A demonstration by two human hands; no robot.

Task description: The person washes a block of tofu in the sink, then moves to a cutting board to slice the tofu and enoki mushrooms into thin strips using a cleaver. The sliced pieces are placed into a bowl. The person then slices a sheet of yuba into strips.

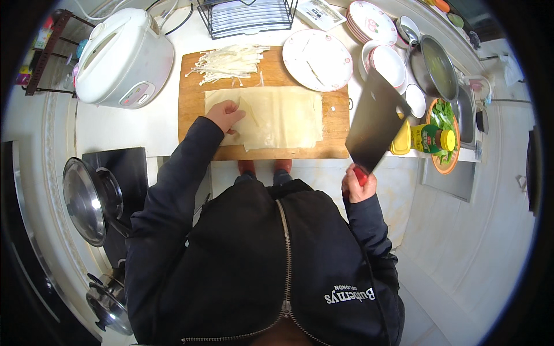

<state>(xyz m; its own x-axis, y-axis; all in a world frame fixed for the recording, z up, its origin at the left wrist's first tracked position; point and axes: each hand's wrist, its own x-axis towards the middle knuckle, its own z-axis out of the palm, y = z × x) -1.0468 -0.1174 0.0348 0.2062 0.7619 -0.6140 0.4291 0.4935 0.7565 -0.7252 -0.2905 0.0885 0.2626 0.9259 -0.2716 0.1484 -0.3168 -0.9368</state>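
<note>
A layered, pale yellow sheet, which looks like tofu skin [288, 116], lies across the wooden cutting board [259, 154]. My left hand [226, 116] is over its left part, with thumb and fingers pinching a small raised flap of it. In my right hand [360, 186] is the red handle of a cleaver [375, 121]. The broad blade points up and away, off the board's right side. Enoki mushrooms [229, 62] are heaped at the board's far left. A white plate [318, 60] with a few thin scraps rests over the far right corner.
At the left stands a rice cooker [125, 60], nearer me a lidded pan [86, 201]. Behind the board is a black wire rack [246, 19]. Stacked plates [372, 21], bowls [386, 65], a metal pot [435, 67], a yellow-capped container [428, 138] and a greens basket [454, 149] crowd the right.
</note>
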